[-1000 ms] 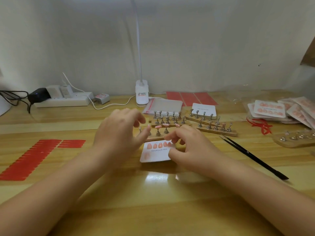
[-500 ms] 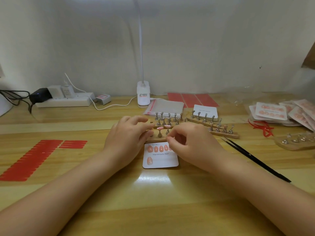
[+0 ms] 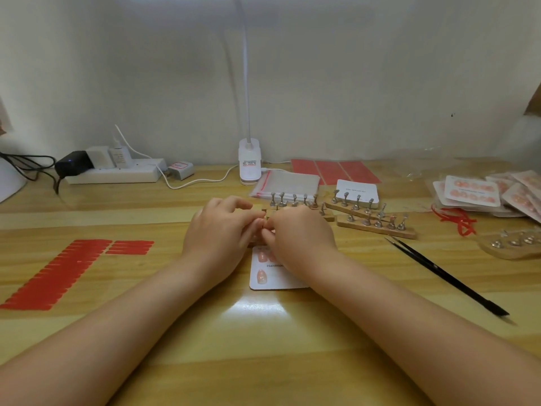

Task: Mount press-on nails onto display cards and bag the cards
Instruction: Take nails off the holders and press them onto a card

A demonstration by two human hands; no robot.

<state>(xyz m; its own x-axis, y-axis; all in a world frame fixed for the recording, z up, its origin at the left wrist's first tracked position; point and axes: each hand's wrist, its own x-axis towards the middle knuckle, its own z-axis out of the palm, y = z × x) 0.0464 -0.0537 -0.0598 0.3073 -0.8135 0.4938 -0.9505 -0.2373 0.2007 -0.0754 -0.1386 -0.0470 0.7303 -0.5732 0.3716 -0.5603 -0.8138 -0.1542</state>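
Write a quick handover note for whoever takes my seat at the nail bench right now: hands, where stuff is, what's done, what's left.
Left hand and right hand: fingertips meet over the nearest wooden stand, just beyond the card; whether they hold a nail is hidden.
Card in progress lies flat under the right wrist; a few pink nails show on it, the rest is covered.
More stands sit to the right, mostly bare pegs.
Blank cards and clear bags are behind the stands; tweezers lie on the right.
Done: bagged cards piled far right.
Left: finish this card, then bag it.
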